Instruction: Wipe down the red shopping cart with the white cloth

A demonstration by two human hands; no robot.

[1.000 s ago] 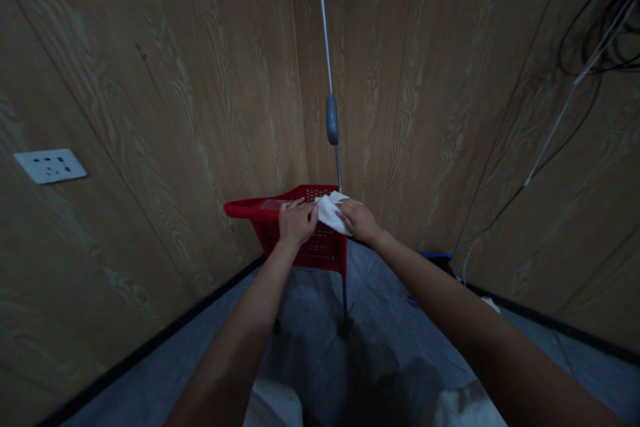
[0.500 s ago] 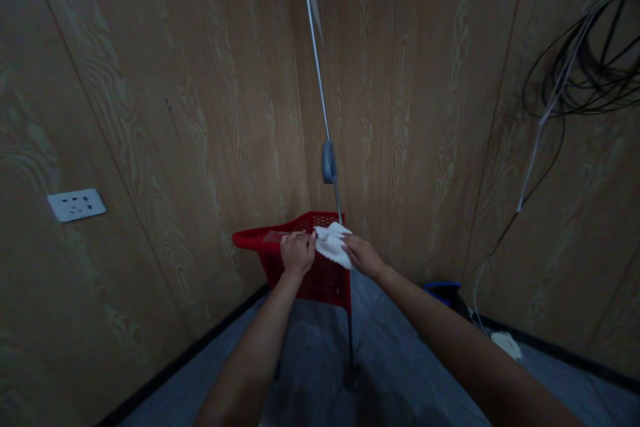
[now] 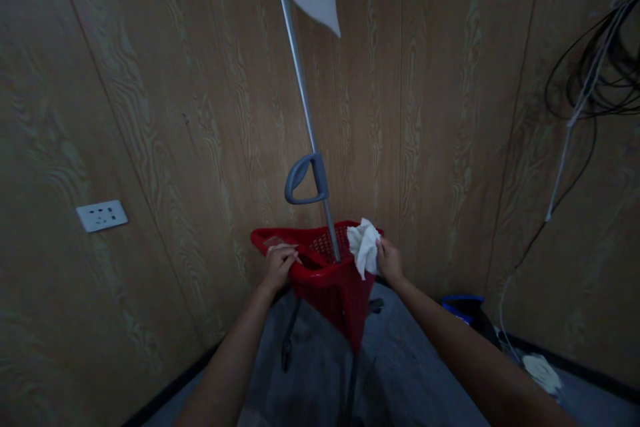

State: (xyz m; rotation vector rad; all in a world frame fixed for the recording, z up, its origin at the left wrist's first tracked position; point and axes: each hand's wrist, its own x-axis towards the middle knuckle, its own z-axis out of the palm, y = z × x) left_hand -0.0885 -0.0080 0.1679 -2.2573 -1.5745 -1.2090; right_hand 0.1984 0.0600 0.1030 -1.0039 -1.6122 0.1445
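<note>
Your left hand [image 3: 278,265] grips the red basket's [image 3: 330,283] near rim in the corner while your right hand [image 3: 389,260] presses the crumpled white cloth [image 3: 364,247] to its far rim, so wiping looks underway, not finished.

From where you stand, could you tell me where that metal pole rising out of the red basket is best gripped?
Take the pole by its grey loop handle, coming from the left: the loop juts out to that side, open for fingers. The left hand on the red basket rim is nearer; the right hand holds a white cloth.
</note>
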